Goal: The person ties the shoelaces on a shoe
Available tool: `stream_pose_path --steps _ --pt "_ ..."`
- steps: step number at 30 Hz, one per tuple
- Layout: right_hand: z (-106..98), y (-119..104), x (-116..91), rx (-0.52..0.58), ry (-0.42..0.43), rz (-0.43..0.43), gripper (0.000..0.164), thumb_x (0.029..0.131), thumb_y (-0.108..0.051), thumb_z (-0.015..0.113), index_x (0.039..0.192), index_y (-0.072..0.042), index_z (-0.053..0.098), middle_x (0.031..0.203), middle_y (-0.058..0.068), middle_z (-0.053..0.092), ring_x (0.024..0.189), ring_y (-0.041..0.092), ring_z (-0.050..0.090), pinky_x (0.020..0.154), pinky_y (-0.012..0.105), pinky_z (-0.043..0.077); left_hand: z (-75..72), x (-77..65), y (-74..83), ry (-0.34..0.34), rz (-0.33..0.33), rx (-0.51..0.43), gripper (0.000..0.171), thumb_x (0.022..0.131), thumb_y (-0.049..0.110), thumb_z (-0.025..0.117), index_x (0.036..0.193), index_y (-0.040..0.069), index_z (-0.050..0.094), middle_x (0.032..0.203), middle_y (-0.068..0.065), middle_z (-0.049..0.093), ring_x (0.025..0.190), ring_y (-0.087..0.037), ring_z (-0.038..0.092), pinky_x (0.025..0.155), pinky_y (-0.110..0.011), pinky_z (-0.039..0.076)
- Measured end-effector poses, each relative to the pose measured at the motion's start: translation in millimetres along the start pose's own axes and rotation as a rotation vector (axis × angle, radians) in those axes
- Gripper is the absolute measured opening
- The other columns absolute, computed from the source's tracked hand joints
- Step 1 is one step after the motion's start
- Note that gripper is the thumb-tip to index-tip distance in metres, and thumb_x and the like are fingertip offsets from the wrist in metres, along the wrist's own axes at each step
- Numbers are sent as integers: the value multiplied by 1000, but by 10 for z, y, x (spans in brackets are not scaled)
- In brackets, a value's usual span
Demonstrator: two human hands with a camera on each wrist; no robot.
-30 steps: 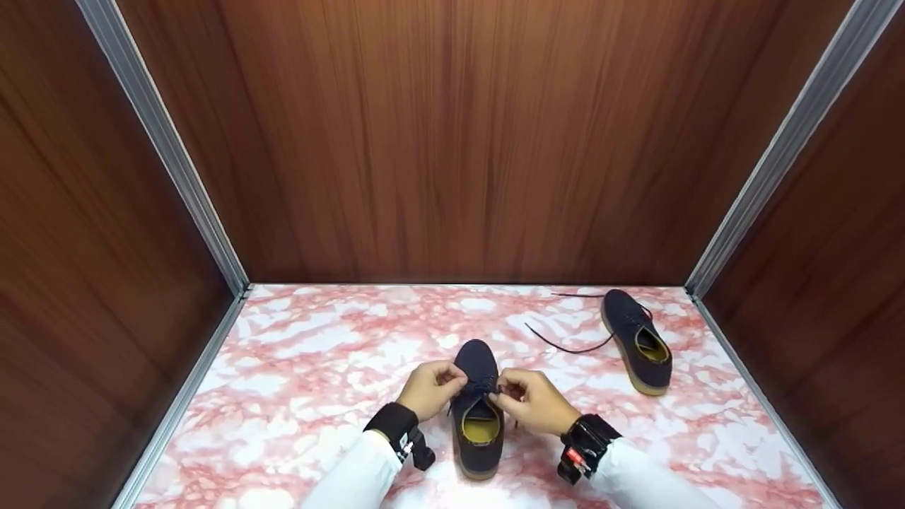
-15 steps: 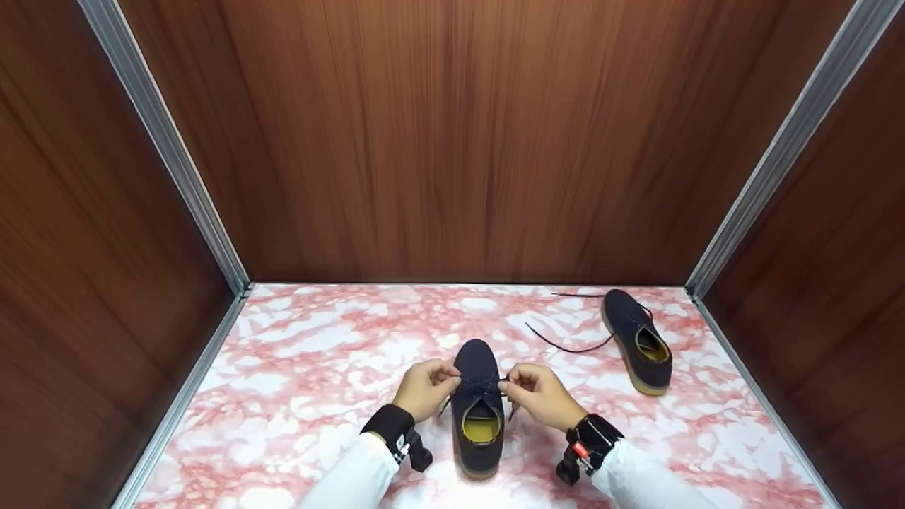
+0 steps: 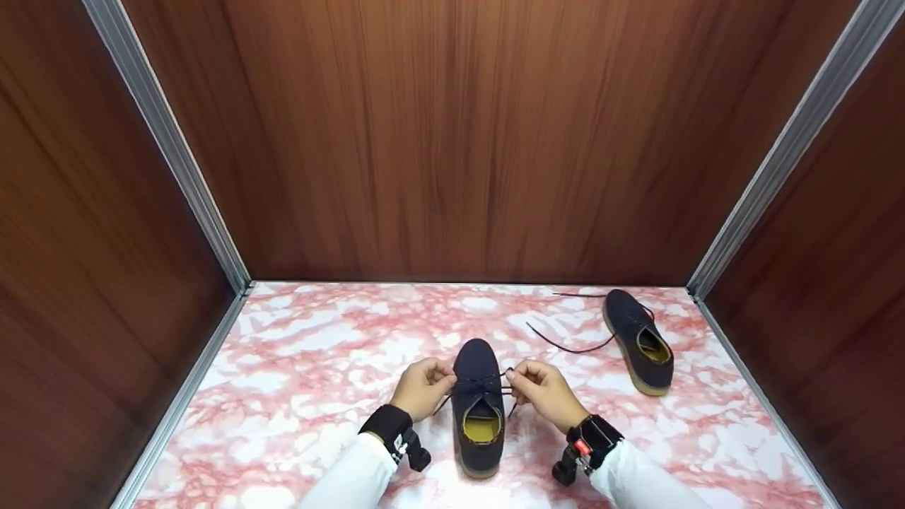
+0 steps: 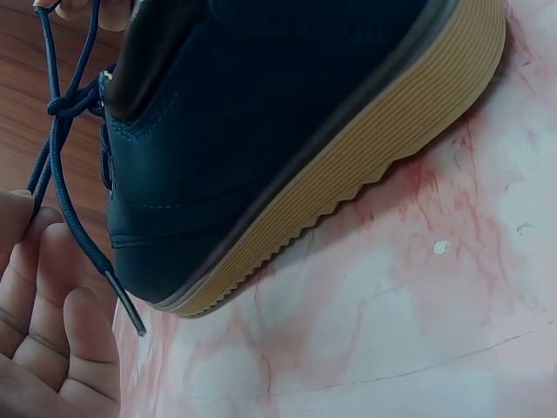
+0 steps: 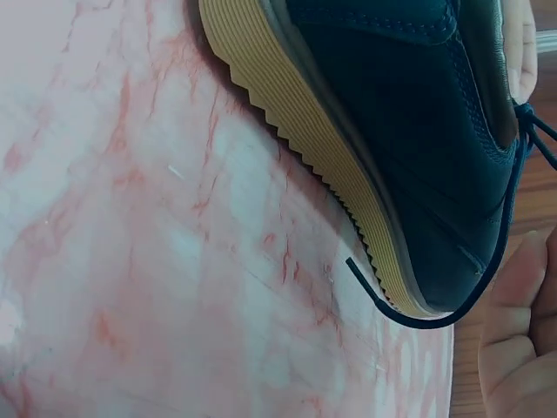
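A dark navy shoe [image 3: 476, 357] with a yellow lining and tan ridged sole stands between both hands, toe pointing away. Its shoelace [image 4: 73, 222] is crossed into a knot above the tongue, with looped strands pulled out to either side. On the shoe's left, my left hand [image 3: 421, 389] pinches one lace strand between thumb and fingers. My right hand [image 3: 541, 390] pinches another strand off the right side, a short gap from the shoe. One loose lace end hangs along each side; the right one [image 5: 418, 322] curls past the toe in the right wrist view.
A second navy shoe [image 3: 628, 318] lies at the back right, its lace [image 3: 565, 349] trailing leftward in two untied lengths. The red-and-white marbled surface [image 3: 325, 346] is enclosed by brown wood-grain panels [image 3: 452, 141] with metal corner strips.
My right hand has drawn away from the shoe to the right, pulling lace strands out with it. My left hand has shifted slightly left. The shoe has stayed in place.
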State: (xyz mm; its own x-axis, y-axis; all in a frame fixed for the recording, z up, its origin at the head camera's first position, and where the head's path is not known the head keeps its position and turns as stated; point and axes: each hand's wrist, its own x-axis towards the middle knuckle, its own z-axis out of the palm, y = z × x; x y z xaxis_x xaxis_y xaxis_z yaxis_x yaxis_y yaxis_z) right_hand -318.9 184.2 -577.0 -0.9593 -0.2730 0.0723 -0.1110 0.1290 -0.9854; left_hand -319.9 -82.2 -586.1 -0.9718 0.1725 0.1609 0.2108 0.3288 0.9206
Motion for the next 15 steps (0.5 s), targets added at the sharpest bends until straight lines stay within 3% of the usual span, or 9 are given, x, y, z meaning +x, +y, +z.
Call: stream_pose_path --steps 7,15 --pt "-8 10 -3 37 51 49 27 102 -19 68 89 4 61 77 6 62 65 13 58 62 24 55 -28 -22 -23 20 -5 10 5 94 7 72 95 2 71 77 -2 67 68 -3 57 64 -18 48" --pt "-22 18 -4 43 76 51 34 102 -17 66 95 15 58 74 4 60 62 9 55 61 22 51 -57 -34 -47 33 -4 24 5 93 7 73 90 4 70 71 3 60 64 -2 53 64 -18 45"
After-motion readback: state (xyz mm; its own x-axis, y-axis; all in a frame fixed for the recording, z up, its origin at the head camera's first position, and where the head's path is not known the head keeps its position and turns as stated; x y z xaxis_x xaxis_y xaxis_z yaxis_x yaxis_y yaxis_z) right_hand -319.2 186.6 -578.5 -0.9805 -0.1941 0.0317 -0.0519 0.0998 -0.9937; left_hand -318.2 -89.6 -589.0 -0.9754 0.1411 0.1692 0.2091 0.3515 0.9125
